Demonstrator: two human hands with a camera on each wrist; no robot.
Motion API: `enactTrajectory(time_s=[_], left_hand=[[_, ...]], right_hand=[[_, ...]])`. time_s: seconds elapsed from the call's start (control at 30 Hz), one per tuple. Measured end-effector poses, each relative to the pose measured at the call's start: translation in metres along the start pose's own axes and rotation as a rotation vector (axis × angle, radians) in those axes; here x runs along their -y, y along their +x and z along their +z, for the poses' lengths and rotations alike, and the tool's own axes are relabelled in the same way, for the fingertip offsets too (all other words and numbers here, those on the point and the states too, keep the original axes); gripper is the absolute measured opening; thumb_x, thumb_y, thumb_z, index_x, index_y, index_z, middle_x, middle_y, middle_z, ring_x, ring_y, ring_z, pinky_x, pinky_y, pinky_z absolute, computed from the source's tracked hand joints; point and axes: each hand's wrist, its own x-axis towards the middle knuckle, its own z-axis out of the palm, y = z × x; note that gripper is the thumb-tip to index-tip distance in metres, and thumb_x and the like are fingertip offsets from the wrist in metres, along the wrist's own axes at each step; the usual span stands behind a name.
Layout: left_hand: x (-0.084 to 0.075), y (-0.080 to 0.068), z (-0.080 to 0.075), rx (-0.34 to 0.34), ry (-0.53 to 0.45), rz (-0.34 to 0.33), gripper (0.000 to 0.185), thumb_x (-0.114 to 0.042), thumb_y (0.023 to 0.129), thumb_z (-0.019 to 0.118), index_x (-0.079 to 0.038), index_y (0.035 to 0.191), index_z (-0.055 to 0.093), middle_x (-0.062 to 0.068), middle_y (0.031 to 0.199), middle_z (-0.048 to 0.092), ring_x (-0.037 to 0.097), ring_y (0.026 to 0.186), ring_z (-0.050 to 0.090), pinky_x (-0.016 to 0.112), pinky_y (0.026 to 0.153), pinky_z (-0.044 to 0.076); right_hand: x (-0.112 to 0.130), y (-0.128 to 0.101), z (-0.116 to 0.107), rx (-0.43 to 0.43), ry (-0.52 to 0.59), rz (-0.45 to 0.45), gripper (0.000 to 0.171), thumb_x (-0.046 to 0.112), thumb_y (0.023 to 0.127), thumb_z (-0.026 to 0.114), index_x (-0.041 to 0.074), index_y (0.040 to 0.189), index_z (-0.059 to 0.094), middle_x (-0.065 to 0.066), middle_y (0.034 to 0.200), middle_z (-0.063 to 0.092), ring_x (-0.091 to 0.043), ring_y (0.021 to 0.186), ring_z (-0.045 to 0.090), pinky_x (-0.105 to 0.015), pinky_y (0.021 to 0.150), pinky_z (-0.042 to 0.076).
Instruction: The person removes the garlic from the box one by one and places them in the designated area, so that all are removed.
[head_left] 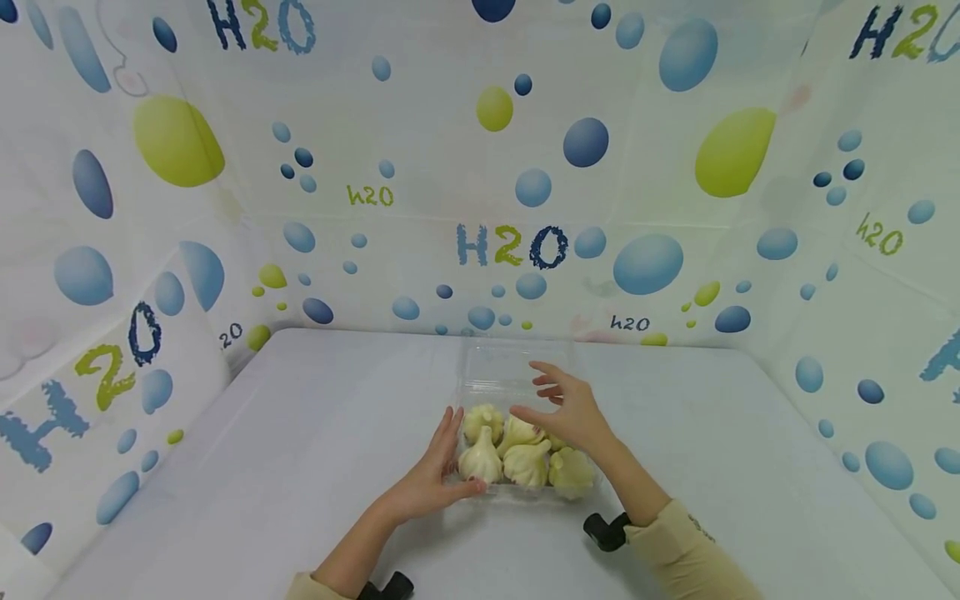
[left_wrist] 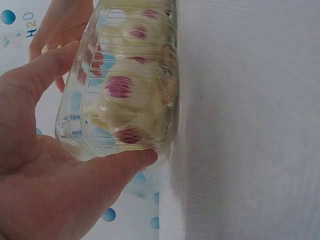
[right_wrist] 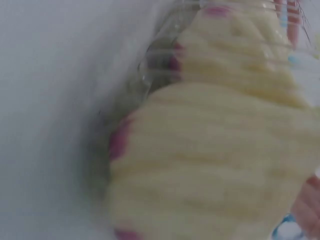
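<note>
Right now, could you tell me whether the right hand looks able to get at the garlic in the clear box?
Probably yes. The lid stands open at the back, so nothing covers the garlic, and the right hand hovers just above it. The left hand only holds the clear box at its side.

Blurred pale garlic bulbs (right_wrist: 220, 150) with purple patches fill a clear plastic box (right_wrist: 150, 60), which rests on the grey worktop (right_wrist: 50, 100).
</note>
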Motion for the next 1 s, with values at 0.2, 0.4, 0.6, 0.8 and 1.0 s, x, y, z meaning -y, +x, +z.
enactTrajectory(time_s=[0.2, 0.4, 0.6, 0.8, 1.0], left_hand=[[-0.001, -0.001, 0.000, 0.002, -0.008, -0.007, 0.090, -0.019, 0.077, 0.063, -0.012, 0.137, -0.003, 0.017, 0.138, -0.016, 0.038, 0.125, -0.001, 0.052, 0.090, 0.028], [0.000, 0.000, 0.000, 0.007, -0.013, -0.006, 0.090, -0.019, 0.077, 0.063, -0.014, 0.137, -0.004, 0.016, 0.138, -0.017, 0.037, 0.125, -0.001, 0.052, 0.091, 0.028], [0.001, 0.000, -0.001, 0.010, -0.002, 0.005, 0.090, -0.019, 0.078, 0.062, -0.014, 0.137, -0.005, 0.016, 0.138, -0.017, 0.037, 0.125, -0.001, 0.052, 0.090, 0.028], [0.001, 0.000, -0.001, 0.008, 0.003, 0.005, 0.090, -0.019, 0.078, 0.062, -0.014, 0.137, -0.005, 0.016, 0.138, -0.017, 0.036, 0.125, -0.002, 0.053, 0.090, 0.027], [0.002, -0.001, -0.001, 0.006, -0.004, 0.010, 0.090, -0.019, 0.077, 0.063, -0.013, 0.137, -0.005, 0.016, 0.138, -0.017, 0.036, 0.125, -0.003, 0.054, 0.090, 0.026]], right_hand=[[0.004, 0.002, 0.011, -0.003, 0.001, -0.006, 0.070, 0.056, 0.061, 0.065, 0.027, 0.121, 0.045, 0.000, 0.102, 0.057, -0.015, 0.085, 0.056, -0.037, 0.076, 0.045], [0.010, 0.004, 0.019, 0.003, 0.008, -0.027, 0.068, 0.053, 0.062, 0.066, 0.024, 0.121, 0.047, 0.000, 0.103, 0.057, -0.014, 0.085, 0.056, -0.036, 0.076, 0.045], [0.013, 0.008, 0.026, 0.015, 0.036, -0.027, 0.068, 0.051, 0.062, 0.068, 0.022, 0.120, 0.048, -0.003, 0.102, 0.057, -0.016, 0.085, 0.057, -0.036, 0.073, 0.047], [0.017, 0.010, 0.034, 0.019, 0.065, -0.023, 0.067, 0.049, 0.062, 0.069, 0.020, 0.119, 0.049, -0.004, 0.101, 0.057, -0.017, 0.085, 0.056, -0.033, 0.068, 0.048], [0.016, 0.012, 0.043, 0.027, 0.058, -0.040, 0.066, 0.049, 0.062, 0.069, 0.017, 0.117, 0.050, -0.007, 0.100, 0.058, -0.024, 0.085, 0.057, -0.039, 0.075, 0.045]])
